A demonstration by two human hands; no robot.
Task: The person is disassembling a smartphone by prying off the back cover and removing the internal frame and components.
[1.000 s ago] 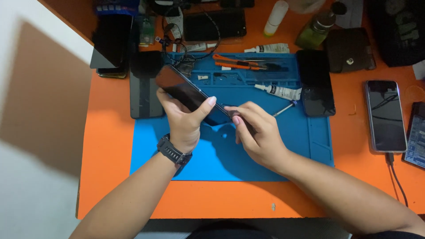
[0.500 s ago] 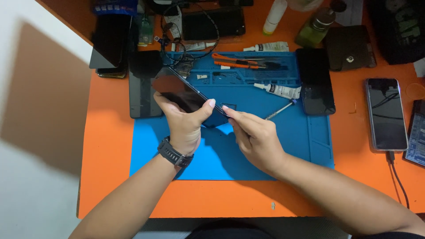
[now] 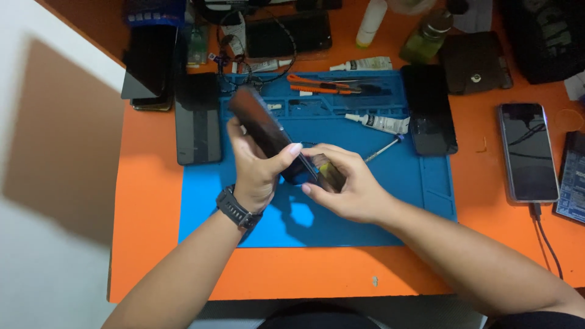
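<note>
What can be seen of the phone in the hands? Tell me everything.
The phone is a dark, flat slab with a glossy face that reflects a brownish sheen. It is lifted off the blue mat and tilted, its far end pointing up and left. The left hand wraps around its middle, thumb across the face. The right hand grips its near end. Whether it is cracked or opened cannot be told.

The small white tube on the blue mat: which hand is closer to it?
Right. The right hand sits just below the white tube, apart from it. The left hand, gripping the dark phone, is farther left.
</note>
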